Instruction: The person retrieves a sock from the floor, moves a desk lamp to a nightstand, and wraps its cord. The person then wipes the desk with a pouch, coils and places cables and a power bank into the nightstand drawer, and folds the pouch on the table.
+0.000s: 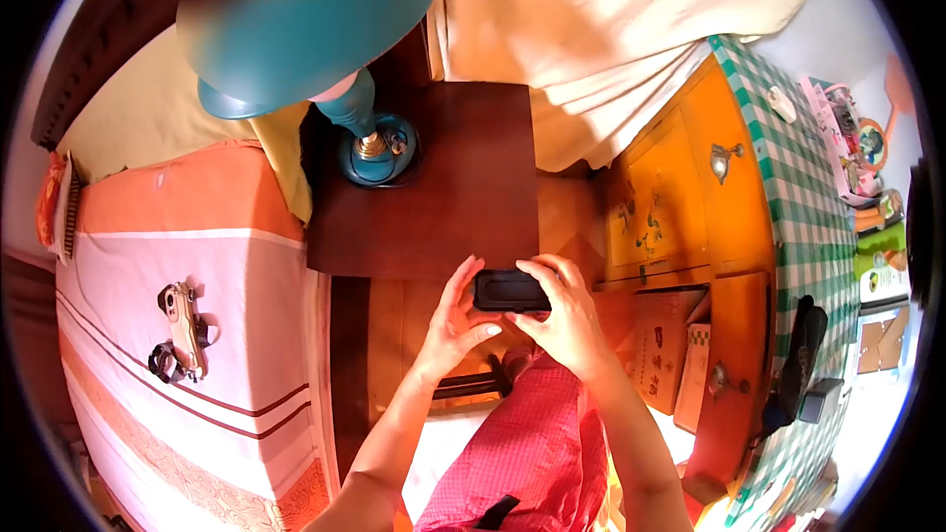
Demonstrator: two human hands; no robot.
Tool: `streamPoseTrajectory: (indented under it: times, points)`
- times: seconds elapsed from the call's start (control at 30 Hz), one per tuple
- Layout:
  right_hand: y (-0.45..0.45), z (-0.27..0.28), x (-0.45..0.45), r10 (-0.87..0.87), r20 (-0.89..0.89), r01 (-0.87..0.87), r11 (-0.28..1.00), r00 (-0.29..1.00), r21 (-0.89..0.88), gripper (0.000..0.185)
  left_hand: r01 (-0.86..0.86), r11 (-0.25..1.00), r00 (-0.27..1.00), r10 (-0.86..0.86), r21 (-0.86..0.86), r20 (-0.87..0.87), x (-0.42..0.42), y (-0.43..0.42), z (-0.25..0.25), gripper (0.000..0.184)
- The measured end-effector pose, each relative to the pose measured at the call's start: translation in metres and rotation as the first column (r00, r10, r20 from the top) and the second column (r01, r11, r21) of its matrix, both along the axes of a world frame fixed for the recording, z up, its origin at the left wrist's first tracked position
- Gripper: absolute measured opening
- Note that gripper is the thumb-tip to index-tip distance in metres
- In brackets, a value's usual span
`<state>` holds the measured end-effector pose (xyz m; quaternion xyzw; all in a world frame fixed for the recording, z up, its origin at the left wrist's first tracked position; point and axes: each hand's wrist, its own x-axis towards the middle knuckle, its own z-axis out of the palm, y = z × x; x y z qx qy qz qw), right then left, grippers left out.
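Observation:
A small black rectangular case with rounded edges and a recessed-looking top is held out in front of me, above the floor by the dark wooden bedside table. My right hand grips its right end, index finger along the far edge and thumb at the near edge. At the left end is my left hand, its fingers by the far corner and its thumb near the bottom corner. What the case contains, if anything, cannot be made out.
A teal lamp stands on the bedside table. At left, a bed bears a strapped device. An orange cabinet at right has an open door and cardboard boxes inside. A checked cloth covers its top.

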<state>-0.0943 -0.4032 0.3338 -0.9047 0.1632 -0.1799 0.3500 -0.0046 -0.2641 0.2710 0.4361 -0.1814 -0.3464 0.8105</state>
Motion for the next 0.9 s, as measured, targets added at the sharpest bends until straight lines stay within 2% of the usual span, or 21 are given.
streamPoseTrajectory:
  times: [0.03,0.07,0.13,0.2,0.27,0.33,0.37,0.4,0.47,0.6,0.67,0.7,0.73,0.77,0.83,0.9]
  points:
    - [0.003,0.007,-0.003,0.018,-0.002,-0.018,1.0,1.0,0.022,0.06,0.067,0.998,0.997,-0.067,0.003,0.03,0.006,0.001,0.01,0.068]
    - [0.006,0.014,-0.004,0.04,-0.001,-0.04,0.998,0.999,0.042,0.061,0.066,0.998,0.997,-0.066,-0.003,0.04,0.013,0.002,0.016,0.068]
    - [0.006,0.023,-0.004,0.055,0.02,-0.055,0.998,0.998,0.004,0.061,0.209,0.968,0.938,-0.239,0.139,0.253,0.021,0.007,0.024,0.068]
    - [0.011,0.035,-0.003,0.071,0.041,-0.069,0.997,0.997,-0.034,0.062,0.162,0.978,0.934,-0.194,0.129,0.301,0.023,0.01,0.028,0.066]
    - [0.018,0.049,-0.003,0.006,0.007,-0.006,0.993,1.0,-0.116,0.064,-0.136,0.984,0.943,0.094,0.112,0.321,0.029,0.013,0.026,0.061]
    - [0.021,0.052,-0.01,0.038,-0.038,-0.042,0.994,0.999,-0.099,0.062,-0.33,0.928,0.915,0.269,0.172,0.301,0.055,0.024,0.012,0.056]
    - [0.023,0.053,-0.014,0.062,-0.037,-0.066,0.992,0.997,-0.112,0.06,-0.429,0.859,0.869,0.309,0.279,0.387,0.075,0.034,-0.005,0.057]
    - [0.024,0.054,-0.018,0.084,-0.035,-0.088,0.988,0.996,-0.126,0.059,-0.502,0.806,0.84,0.367,0.315,0.4,0.092,0.044,-0.018,0.055]
    - [0.025,0.054,-0.028,0.075,-0.039,-0.079,0.991,0.996,-0.11,0.055,-0.534,0.816,0.818,0.431,0.222,0.381,0.121,0.058,-0.045,0.05]
    - [0.022,0.049,-0.041,0.025,-0.028,-0.028,0.994,0.999,-0.109,0.048,-0.595,0.752,0.771,0.434,0.283,0.467,0.15,0.072,-0.076,0.052]
    - [0.019,0.047,-0.049,0.018,0.006,-0.017,0.99,1.0,-0.14,0.045,-0.676,0.677,0.663,0.385,0.291,0.643,0.158,0.076,-0.089,0.051]
    - [0.018,0.048,-0.054,-0.005,0.016,0.007,0.991,1.0,-0.131,0.044,-0.713,0.657,0.58,0.359,0.243,0.731,0.165,0.078,-0.101,0.052]
    - [0.017,0.051,-0.059,-0.014,0.043,0.02,0.99,0.999,-0.137,0.043,-0.75,0.604,0.516,0.279,0.27,0.81,0.168,0.08,-0.105,0.051]
    - [0.015,0.051,-0.064,-0.037,0.057,0.045,0.988,0.998,-0.146,0.042,-0.761,0.569,0.508,0.226,0.311,0.831,0.167,0.079,-0.101,0.051]
    - [0.012,0.055,-0.075,-0.096,0.076,0.107,0.982,0.992,-0.155,0.041,-0.76,0.58,0.486,0.209,0.293,0.849,0.177,0.083,-0.116,0.054]
    - [0.011,0.067,-0.087,-0.194,0.135,0.216,0.96,0.972,-0.177,0.036,-0.809,0.533,0.36,0.115,0.248,0.926,0.188,0.09,-0.129,0.057]
